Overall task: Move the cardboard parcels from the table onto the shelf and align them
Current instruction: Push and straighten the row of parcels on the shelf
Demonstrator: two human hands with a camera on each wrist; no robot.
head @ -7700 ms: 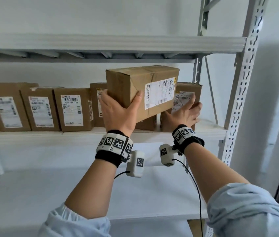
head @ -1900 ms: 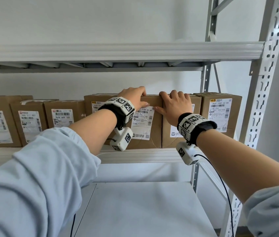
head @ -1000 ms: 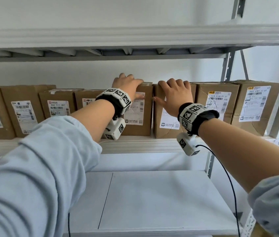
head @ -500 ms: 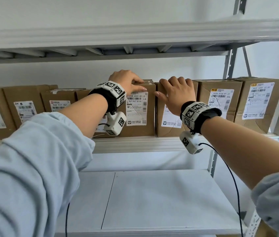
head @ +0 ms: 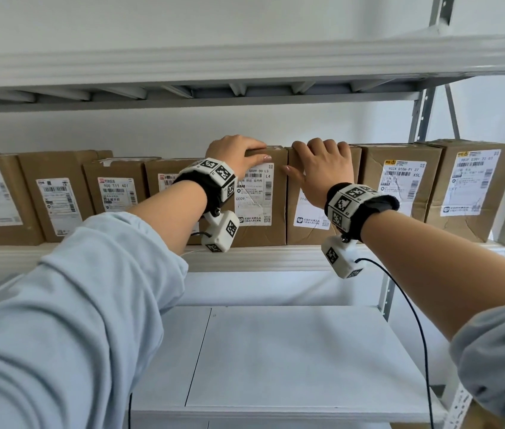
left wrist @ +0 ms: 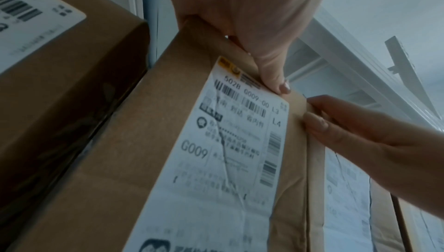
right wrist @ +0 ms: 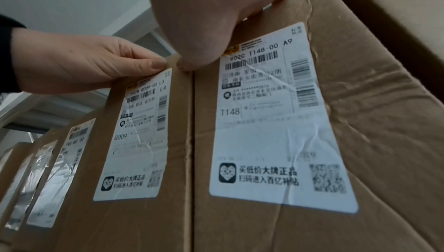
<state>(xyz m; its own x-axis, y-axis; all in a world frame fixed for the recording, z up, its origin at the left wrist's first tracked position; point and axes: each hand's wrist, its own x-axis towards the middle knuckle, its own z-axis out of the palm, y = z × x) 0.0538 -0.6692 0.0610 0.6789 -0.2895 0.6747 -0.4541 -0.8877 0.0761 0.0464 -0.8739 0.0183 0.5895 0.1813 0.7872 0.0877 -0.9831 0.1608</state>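
two upright parcels stand side by side at frame centre on the shelf [head: 260, 258], faces touching. the left hand [head: 235, 153] grips the top front edge of the g009 parcel [head: 257, 209]; the right hand [head: 322, 168] grips the t148 parcel [head: 304, 224] likewise, fingers hooked over, thumbs on the fronts.

Brown cardboard parcels stood upright in one row on the middle shelf [head: 260, 258], white shipping labels facing out. The G009 parcel [head: 271, 224] and the T148 parcel [head: 305, 233] stood side by side at mid-row, front faces flush, sides touching along a thin seam. Both labels were creased. To the right stood the XSL-labelled parcel [head: 400, 181], then the dented end parcel [head: 474, 187] turned slightly askew. Left of G009, four further parcels [head: 59, 196] sat further back on the shelf.
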